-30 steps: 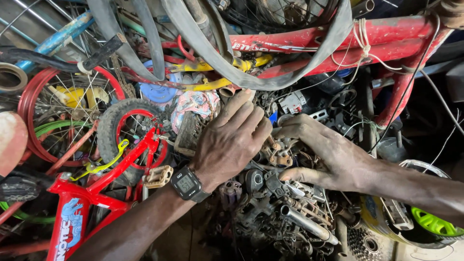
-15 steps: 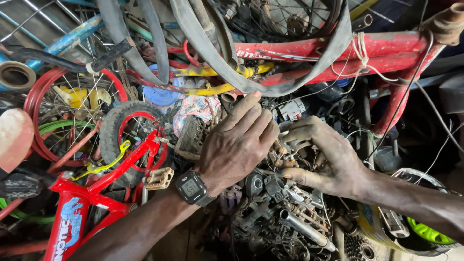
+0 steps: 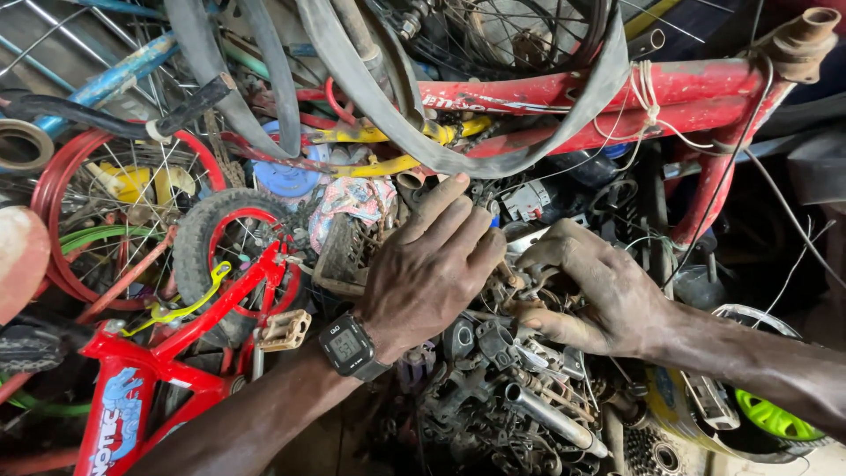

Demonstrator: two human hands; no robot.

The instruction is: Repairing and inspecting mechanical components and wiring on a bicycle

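At the far left a small red bicycle frame (image 3: 132, 370) lies tilted against a red-rimmed wheel (image 3: 229, 256), with a tan pedal (image 3: 284, 330) just beside it. The left hand (image 3: 432, 264), a black digital watch (image 3: 351, 345) on its wrist, lies palm down with fingers together and flat, pressing on the heap of greasy metal parts (image 3: 502, 388); it clasps nothing visible. To the right, the right hand (image 3: 599, 286) curls its fingers into the same heap, thumb low; whether its grip has closed on a piece cannot be told. Above both runs a red frame tube (image 3: 599, 92) draped with a black inner tube (image 3: 370, 97). Sorting well here likely means the flat hand steadying loose scrap while the other lifts 1 piece free slowly.
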